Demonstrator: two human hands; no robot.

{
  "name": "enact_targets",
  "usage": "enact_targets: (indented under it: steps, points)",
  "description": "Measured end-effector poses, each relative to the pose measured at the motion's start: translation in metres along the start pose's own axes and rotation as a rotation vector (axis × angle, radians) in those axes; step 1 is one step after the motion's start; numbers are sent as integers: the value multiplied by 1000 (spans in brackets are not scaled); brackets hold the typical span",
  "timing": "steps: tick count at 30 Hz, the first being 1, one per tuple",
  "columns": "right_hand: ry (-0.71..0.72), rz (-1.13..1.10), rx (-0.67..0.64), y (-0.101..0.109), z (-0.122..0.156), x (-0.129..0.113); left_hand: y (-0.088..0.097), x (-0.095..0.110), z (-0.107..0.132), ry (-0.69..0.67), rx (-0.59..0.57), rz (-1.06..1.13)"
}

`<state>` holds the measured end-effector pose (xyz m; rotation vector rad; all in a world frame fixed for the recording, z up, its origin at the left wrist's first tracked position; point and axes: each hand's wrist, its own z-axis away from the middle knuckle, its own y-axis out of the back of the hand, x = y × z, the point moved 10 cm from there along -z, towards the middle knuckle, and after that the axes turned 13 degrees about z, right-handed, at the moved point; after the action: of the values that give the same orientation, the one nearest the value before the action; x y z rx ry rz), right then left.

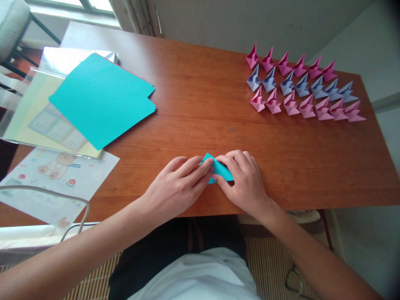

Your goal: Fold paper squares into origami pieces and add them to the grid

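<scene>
A: Largest entry first, the room?
B: Plain white walls, a window at the far left corner, a ribbed woven mat on the floor.
A: Surface?
B: One table (pixel 200 104), rectangular, reddish-brown wood, smooth with fine grain.
A: Flat goods?
B: At the left end, one glossy clear plastic sleeve (pixel 28 104). On it, a stack of matte teal square sheets (pixel 100 98). Nearer the edge, one printed sheet (pixel 46 179) with cartoon figures.
A: Folded goods?
B: Three rows of pointed paper figures (pixel 304 89) at the far right: pink, blue, pink.
A: The hands?
B: Left hand (pixel 178 185) lies flat, fingers stretched, tips pressing the folded teal piece (pixel 220 168). Right hand (pixel 245 179) has fingers bent, pinching that piece.
A: Its place?
B: Near the table's front edge, centre, between both hands, creased to a sharp point
</scene>
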<state>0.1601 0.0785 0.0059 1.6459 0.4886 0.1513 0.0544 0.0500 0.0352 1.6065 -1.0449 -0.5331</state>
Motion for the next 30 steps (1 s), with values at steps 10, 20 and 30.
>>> enact_targets:
  steps: [10,20,30]
  points:
    - [-31,-247,-98,6,-14,13,-3,1,1,-25,12,67]
    - [-89,-40,-405,-12,-79,24,0,2,2,-29,11,38]
    - [-17,-23,-436,-14,-84,19,-3,3,2,-18,-5,37]
